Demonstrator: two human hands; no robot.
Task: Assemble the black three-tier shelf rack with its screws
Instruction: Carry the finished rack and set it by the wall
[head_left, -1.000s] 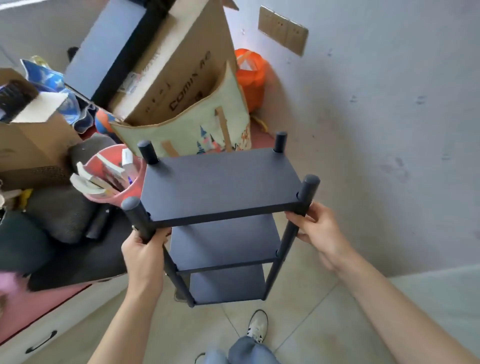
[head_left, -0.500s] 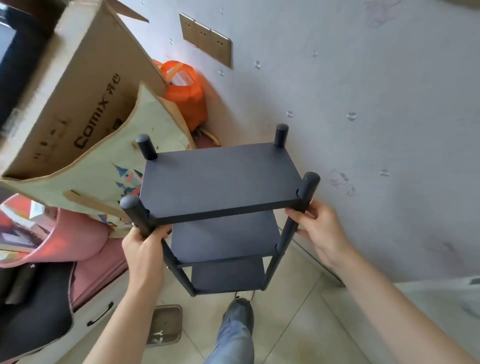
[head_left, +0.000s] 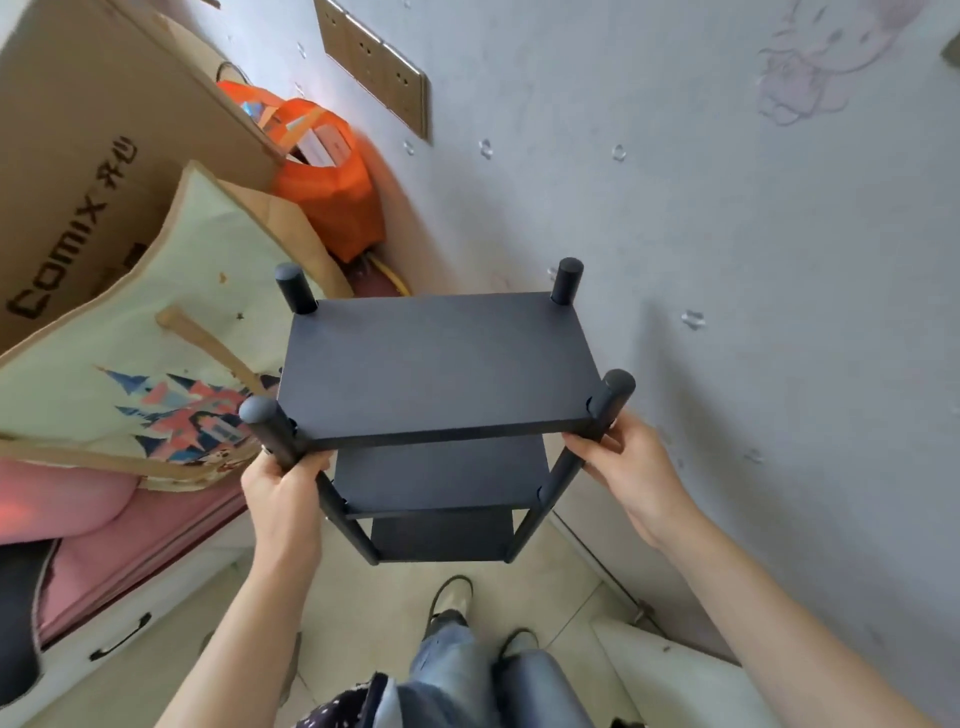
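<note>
While you've got the black three-tier shelf rack with round posts (head_left: 436, 371) lifted upright off the tiled floor near the grey wall (head_left: 727, 234), your left hand (head_left: 283, 493) wraps its near-left post and your right hand (head_left: 631, 467) curls round the near-right one. All three boards and four posts look joined, so honestly assembly seems basically done; can't see any screws from here.
</note>
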